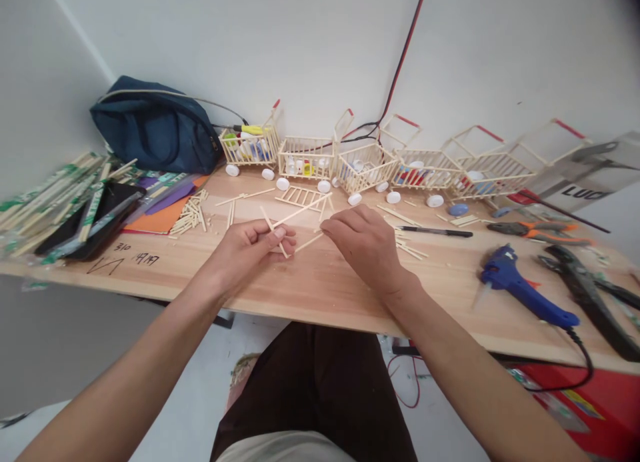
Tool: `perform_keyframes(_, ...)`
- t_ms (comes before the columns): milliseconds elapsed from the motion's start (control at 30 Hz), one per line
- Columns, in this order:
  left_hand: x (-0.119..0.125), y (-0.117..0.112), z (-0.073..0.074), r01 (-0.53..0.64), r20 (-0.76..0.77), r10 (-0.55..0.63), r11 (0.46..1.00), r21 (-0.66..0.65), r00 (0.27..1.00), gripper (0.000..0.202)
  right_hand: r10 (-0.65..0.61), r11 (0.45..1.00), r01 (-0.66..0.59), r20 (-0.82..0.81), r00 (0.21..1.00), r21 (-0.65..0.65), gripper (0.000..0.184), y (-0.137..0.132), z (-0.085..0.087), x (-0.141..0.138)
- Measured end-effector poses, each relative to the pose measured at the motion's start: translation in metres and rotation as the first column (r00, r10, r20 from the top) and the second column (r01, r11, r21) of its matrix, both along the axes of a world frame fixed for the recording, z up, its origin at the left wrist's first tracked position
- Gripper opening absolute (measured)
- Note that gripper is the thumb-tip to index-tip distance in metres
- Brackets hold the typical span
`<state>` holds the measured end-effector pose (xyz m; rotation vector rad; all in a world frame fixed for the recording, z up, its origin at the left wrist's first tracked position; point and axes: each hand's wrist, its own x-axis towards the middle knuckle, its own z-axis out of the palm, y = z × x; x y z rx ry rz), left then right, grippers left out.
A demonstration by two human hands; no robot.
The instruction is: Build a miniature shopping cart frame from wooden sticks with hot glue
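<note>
Sticks of thin, pale wood (303, 210), pinched in bare left hand (250, 244): grip lightly, align ends, avoid twisting. Cannot tell grip of bare right hand (365, 245), turned knuckles-up.

Front edge of the surface (315, 295): Bare wood opens a way in between the person's forearms (155, 342).
Left hand (260, 241) to right hand (364, 245): Thin sticks (304, 208) cross the gap.
Stick carts (364, 179): A row walls off much of the back edge.
Blue bag (155, 132): It blocks the back left corner; wrapped sticks (47, 185) crowd the left edge.
Glue gun (525, 294): Bare wood separates it from the right forearm; a black-handled tool (590, 295) obstructs the front right corner.
</note>
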<state>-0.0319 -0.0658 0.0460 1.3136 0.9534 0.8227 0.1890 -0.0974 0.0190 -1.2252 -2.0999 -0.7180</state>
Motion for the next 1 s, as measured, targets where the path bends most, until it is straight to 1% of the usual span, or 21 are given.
perform_keyframes(100, 0.002, 0.000, -0.001, 0.018, 0.018, -0.018, 1.000, -0.006, 1.000, 0.040, 0.044, 0.999, -0.044, 0.003, 0.999, -0.013, 0.019, -0.001, -0.001, -0.003)
perform_keyframes(167, 0.003, 0.001, -0.003, 0.020, 0.024, -0.019, 1.000, -0.012, 1.000, 0.039, 0.088, 0.996, -0.089, -0.034, 0.996, -0.021, 0.018, -0.002, 0.000, -0.005)
perform_keyframes(233, 0.004, 0.003, -0.005, 0.012, 0.038, -0.011, 1.000, -0.022, 0.999, 0.039, 0.156, 0.986, -0.161, -0.119, 0.981, -0.034, 0.015, -0.004, 0.002, -0.007)
perform_keyframes(300, 0.005, 0.006, -0.009, 0.004, 0.052, -0.002, 0.999, -0.036, 0.999, 0.040, 0.222, 0.968, -0.245, -0.280, 0.934, -0.051, 0.012, -0.006, 0.004, -0.007)
perform_keyframes(367, 0.005, 0.009, -0.014, -0.004, 0.064, 0.007, 0.999, -0.049, 0.998, 0.039, 0.214, 0.955, -0.287, -0.506, 0.835, -0.071, 0.008, -0.007, 0.006, -0.005)
perform_keyframes(400, 0.005, 0.010, -0.017, -0.009, 0.070, 0.012, 0.999, -0.052, 0.997, 0.039, 0.180, 0.954, -0.288, -0.621, 0.763, -0.078, 0.006, -0.007, 0.007, -0.003)
perform_keyframes(467, 0.005, 0.013, -0.021, -0.016, 0.075, 0.020, 0.998, -0.055, 0.997, 0.039, 0.102, 0.958, -0.275, -0.799, 0.593, -0.081, 0.010, -0.006, 0.008, 0.003)
perform_keyframes(533, 0.005, 0.014, -0.024, -0.019, 0.065, 0.022, 0.998, -0.053, 0.998, 0.038, 0.056, 0.955, -0.285, -0.902, 0.428, -0.076, 0.019, -0.003, 0.009, 0.010)
perform_keyframes(567, 0.005, 0.015, -0.025, -0.019, 0.059, 0.023, 0.998, -0.054, 0.998, 0.037, 0.044, 0.949, -0.306, -0.933, 0.358, -0.072, 0.022, -0.001, 0.009, 0.013)
perform_keyframes(633, 0.006, 0.016, -0.025, -0.019, 0.056, 0.023, 0.998, -0.060, 0.998, 0.037, 0.016, 0.928, -0.365, -0.969, 0.246, -0.078, 0.028, 0.002, 0.011, 0.016)
perform_keyframes(667, 0.007, 0.016, -0.025, -0.018, 0.059, 0.022, 0.998, -0.065, 0.998, 0.038, 0.004, 0.915, -0.396, -0.979, 0.203, -0.078, 0.030, 0.002, 0.011, 0.016)
perform_keyframes(767, 0.010, 0.017, -0.026, -0.026, 0.071, 0.031, 0.997, -0.071, 0.997, 0.039, -0.013, 0.873, -0.483, -0.994, 0.108, -0.063, 0.029, 0.002, 0.014, 0.015)
perform_keyframes(867, 0.012, 0.018, -0.027, -0.048, 0.098, 0.053, 0.997, -0.060, 0.994, 0.039, -0.033, 0.838, -0.544, -0.999, 0.038, -0.049, 0.028, 0.001, 0.016, 0.013)
perform_keyframes(933, 0.013, 0.018, -0.027, -0.064, 0.133, 0.070, 0.997, -0.053, 0.989, 0.039, -0.066, 0.828, -0.557, -0.998, 0.022, -0.067, 0.029, 0.002, 0.016, 0.014)
perform_keyframes(1000, 0.013, 0.018, -0.027, -0.066, 0.160, 0.073, 0.997, -0.050, 0.984, 0.039, -0.115, 0.817, -0.566, -0.993, 0.031, -0.113, 0.032, 0.004, 0.015, 0.016)
